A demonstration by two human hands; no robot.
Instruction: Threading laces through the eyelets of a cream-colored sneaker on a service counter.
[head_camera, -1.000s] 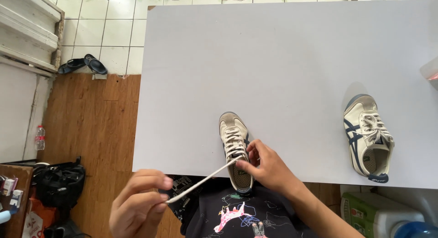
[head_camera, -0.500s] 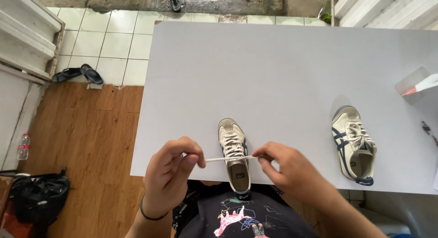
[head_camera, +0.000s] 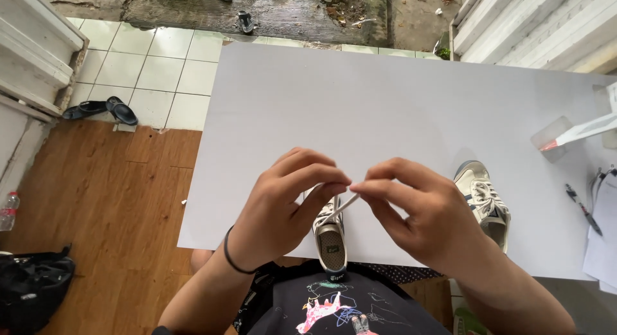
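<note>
1. A white shoelace (head_camera: 339,207) runs taut from the near sneaker (head_camera: 330,240) up to the fingertips of both hands; the beige sneaker stands at the near edge of the white table (head_camera: 360,97), heel toward the person, mostly hidden by the hands.
2. The left hand (head_camera: 283,206) is closed, fingertips pinched on the lace end; a dark band circles its wrist.
3. The right hand (head_camera: 424,213) is likewise curled, fingertips pinching the lace, touching the left hand's fingertips.
4. A second sneaker (head_camera: 483,197) with dark blue stripes lies just right of the right hand, partly covered by it.
5. Further right lie a pen (head_camera: 583,210) and papers (head_camera: 604,235); dark sandals (head_camera: 96,108) rest on the tiled floor at far left.
</note>
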